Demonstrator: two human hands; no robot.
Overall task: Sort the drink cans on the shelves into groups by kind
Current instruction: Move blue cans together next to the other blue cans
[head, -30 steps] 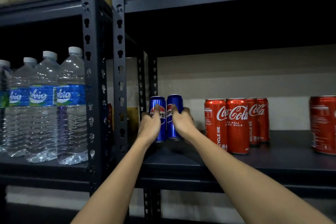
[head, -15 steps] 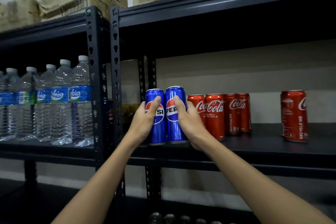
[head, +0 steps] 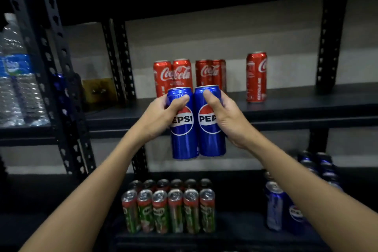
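Pepsi cans: 2, side by side, 1 per grip.

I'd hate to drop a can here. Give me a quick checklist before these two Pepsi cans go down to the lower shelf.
1. Left hand grips the left Pepsi can: ok.
2. Right hand grips the right Pepsi can: ok.
3. Both cans upright: ok.
4. Both clear of the Coca-Cola cans behind: ok.
5. Blue cans already grouped on the lower shelf, right: ok.
6. Free space beside that group: cannot tell, the right arm hides it.
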